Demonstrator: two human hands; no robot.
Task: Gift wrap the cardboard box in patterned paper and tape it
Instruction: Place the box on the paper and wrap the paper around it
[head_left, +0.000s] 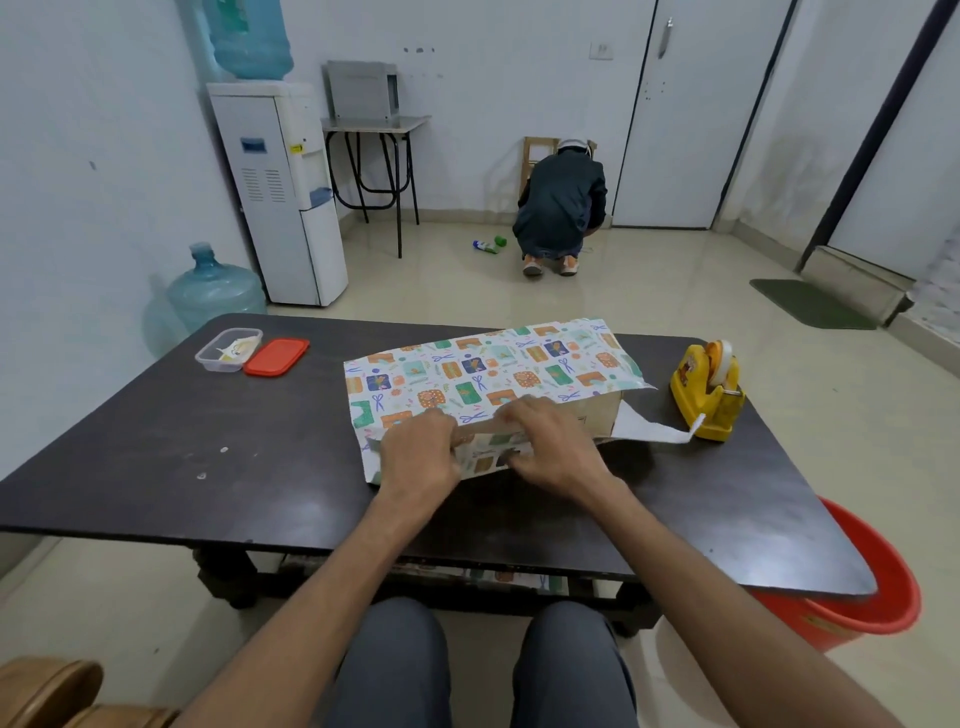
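The patterned paper (483, 369) is folded over the cardboard box (600, 415) in the middle of the dark table (182, 441); only the box's brown right end shows. My left hand (421, 454) presses on the paper's near flap at the front edge of the box. My right hand (553, 441) lies beside it, fingers on the overlapping paper edges. A white underside of the paper (649, 428) sticks out to the right. The yellow tape dispenser (709, 387) stands to the right of the box, with a strip of tape hanging from it.
A clear plastic container (227, 349) and its red lid (276, 356) lie at the table's far left. An orange bucket (857, 597) stands on the floor at the right. A person (561, 208) crouches on the floor by the far wall. A water dispenser (283, 197) stands at the left.
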